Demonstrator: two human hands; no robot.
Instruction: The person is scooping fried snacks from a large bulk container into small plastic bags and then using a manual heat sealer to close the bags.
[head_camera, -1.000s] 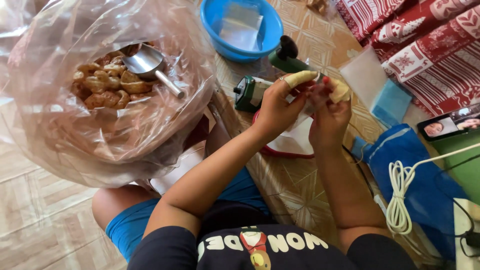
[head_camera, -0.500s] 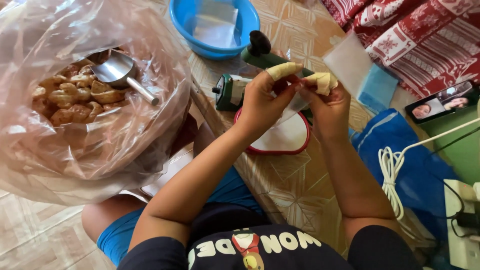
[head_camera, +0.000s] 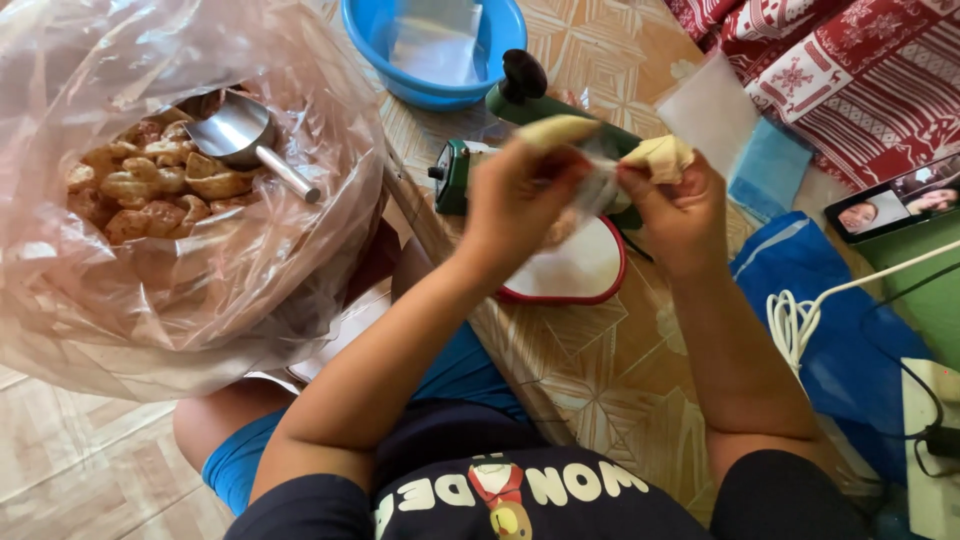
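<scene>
- Left hand (head_camera: 515, 195) and right hand (head_camera: 675, 200), now raised a little higher above the red-rimmed scale (head_camera: 570, 275) than half a second ago, pinching between them a small clear plastic pouch (head_camera: 590, 195); both hands clenched on its upper edge, fingertips wrapped in pale covers.
- Pouch now hanging stretched between the two hands, just above the scale and in front of the green sealing machine (head_camera: 480, 165); brownish contents faintly showing inside, blurred by motion.
- Judging from the tightened pull: mouth of the pouch being drawn flat, filling apparently finished.
- Resting at left, untouched since the earlier views: large clear bag (head_camera: 190, 200) of golden fried snacks with a metal scoop (head_camera: 245, 140) lying in it.
- Lying on the low patterned table (head_camera: 600, 380): blue basin (head_camera: 430, 50) holding empty pouches, and a stack of clear bags (head_camera: 715, 115).
- Surrounding: tiled floor (head_camera: 70, 470), red patterned cloth (head_camera: 860, 70), blue bag (head_camera: 840, 310), coiled white cable (head_camera: 795, 325), phone (head_camera: 890, 205) at right.
</scene>
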